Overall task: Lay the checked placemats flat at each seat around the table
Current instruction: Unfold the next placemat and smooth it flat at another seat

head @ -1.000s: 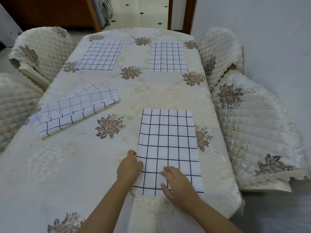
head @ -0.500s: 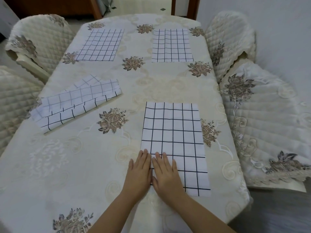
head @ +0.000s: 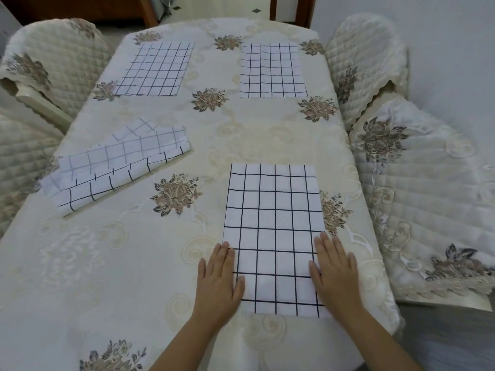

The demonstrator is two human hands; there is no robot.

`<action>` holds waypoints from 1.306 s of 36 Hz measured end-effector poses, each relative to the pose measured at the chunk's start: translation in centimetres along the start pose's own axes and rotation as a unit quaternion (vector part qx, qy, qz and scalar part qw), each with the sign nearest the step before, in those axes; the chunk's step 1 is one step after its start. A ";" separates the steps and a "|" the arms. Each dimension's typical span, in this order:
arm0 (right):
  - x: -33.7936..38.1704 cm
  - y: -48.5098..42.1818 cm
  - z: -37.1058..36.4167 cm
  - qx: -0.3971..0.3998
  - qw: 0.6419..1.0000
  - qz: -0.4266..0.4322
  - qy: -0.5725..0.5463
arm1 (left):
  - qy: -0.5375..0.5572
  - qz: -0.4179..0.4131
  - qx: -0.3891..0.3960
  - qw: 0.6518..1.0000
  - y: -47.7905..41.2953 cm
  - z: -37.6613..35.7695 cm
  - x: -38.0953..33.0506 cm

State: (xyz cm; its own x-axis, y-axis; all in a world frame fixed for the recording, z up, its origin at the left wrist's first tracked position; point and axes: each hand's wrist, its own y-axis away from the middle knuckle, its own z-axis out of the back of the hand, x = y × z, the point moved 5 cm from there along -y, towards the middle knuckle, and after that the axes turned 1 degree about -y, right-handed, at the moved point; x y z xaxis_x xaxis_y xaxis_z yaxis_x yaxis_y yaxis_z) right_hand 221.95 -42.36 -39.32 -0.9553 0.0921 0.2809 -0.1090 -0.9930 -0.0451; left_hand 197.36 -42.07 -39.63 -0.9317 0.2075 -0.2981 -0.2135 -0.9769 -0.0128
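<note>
A white placemat with a black check (head: 273, 226) lies flat at the near right seat of the table (head: 134, 263). My left hand (head: 218, 279) presses flat on its left edge, fingers straight. On its right edge my right hand (head: 334, 274) lies flat too. Two more checked placemats lie flat at the far end, one at the far left (head: 156, 69) and one at the far right (head: 272, 70). A folded, rumpled stack of checked placemats (head: 117, 167) sits at the left side.
The table wears a cream cloth with embroidered flowers. Quilted covered chairs stand at the far left (head: 51, 62), left (head: 18, 156), far right (head: 367, 65) and right (head: 428, 196). A wooden door frame (head: 292, 6) is beyond the table.
My hands, side by side near the mat's lower left corner half a second ago, have slid apart to its left and right edges. The view has tilted down a little.
</note>
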 end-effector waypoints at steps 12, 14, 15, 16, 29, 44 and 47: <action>10.2 -4.7 -2.5 0.045 0.990 0.129 -0.022 | -0.050 -0.025 0.077 0.996 -7.3 -0.4 -2.2; 9.4 -5.1 -2.8 0.063 0.985 0.160 0.006 | -0.062 -0.029 0.082 0.994 -7.9 -0.6 -1.3; 8.6 -5.6 -2.7 0.068 0.985 0.160 0.014 | -0.066 -0.031 0.078 0.994 -8.2 -0.5 -0.7; 7.5 -6.1 -2.5 0.071 0.986 0.150 0.021 | -0.068 -0.030 0.074 0.994 -8.5 -0.3 -0.1; -1.3 -10.8 0.4 0.007 0.999 -0.018 0.029 | -0.014 0.017 0.050 0.999 -12.7 0.7 2.2; 8.1 -14.6 -3.4 0.064 0.990 0.125 0.027 | -0.043 -0.026 0.099 0.994 -18.9 -0.8 -0.5; 6.3 -16.2 -3.2 0.068 0.993 0.096 0.030 | -0.047 -0.012 0.102 0.994 -19.6 -0.4 0.7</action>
State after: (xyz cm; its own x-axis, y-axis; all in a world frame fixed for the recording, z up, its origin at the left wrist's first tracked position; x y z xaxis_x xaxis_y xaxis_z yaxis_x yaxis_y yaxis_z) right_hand 216.81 -25.48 -39.90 -0.9701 -0.0990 0.2217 0.1104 -0.9931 0.0393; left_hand 200.99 -22.75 -39.94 -0.9469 0.2441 -0.2092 -0.2821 -0.9429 0.1769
